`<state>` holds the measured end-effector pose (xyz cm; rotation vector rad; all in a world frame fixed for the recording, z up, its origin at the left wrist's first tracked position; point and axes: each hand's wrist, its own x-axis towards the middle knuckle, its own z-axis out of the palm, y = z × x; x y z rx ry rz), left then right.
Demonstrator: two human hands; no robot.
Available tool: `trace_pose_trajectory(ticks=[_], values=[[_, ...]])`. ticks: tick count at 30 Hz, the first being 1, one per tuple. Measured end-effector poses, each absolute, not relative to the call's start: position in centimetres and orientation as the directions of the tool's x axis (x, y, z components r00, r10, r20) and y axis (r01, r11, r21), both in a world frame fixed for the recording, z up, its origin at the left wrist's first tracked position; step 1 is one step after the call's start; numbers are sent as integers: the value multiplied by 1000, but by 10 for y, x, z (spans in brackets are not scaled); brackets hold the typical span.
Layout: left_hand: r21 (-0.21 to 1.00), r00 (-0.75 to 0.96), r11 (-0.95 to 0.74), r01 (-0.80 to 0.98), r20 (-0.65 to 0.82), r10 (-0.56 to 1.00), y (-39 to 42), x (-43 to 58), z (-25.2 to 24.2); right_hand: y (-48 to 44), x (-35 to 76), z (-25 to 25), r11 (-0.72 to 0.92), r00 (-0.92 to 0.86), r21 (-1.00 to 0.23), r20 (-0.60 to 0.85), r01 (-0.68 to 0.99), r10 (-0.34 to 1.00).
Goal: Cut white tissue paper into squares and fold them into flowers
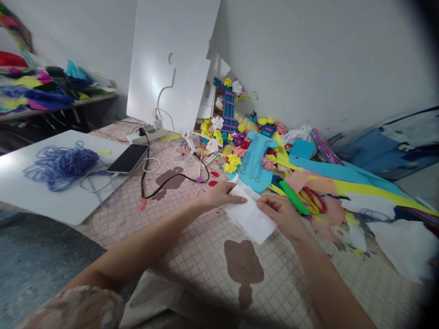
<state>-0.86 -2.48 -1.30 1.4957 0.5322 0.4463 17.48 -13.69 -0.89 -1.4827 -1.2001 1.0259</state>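
Observation:
A folded piece of thin white paper [252, 217], perhaps tissue or crepe paper, is held between my two hands above the patterned table. My left hand [221, 195] pinches its upper left part, thumb lying across the top. On the upper right edge, my right hand [274, 209] has thumb and fingertips closed on the same paper. Just beyond the paper lies a light blue guitar-shaped cutout [255, 162] with yellow and pink paper flowers around it. A bright green roll [294, 197] lies to the right of my right hand.
Left, a white board [85, 201] carries tangled blue yarn [68, 164] and a phone [127, 159]. A glue gun [190, 140] with a black cord stands behind my left hand. A power strip [146, 134] lies farther back. Colored paper strips [346, 185] cover the right side.

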Motion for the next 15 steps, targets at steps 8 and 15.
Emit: trace_pose_trajectory(ticks=[8, 15], values=[[948, 776, 317, 0, -200, 598, -23, -4, -21, -131, 176, -22, -31, 331, -995, 1, 92, 944], [983, 740, 182, 20, -137, 658, -25, -2, -27, -132, 168, -18, -76, 286, -995, -54, 65, 957]])
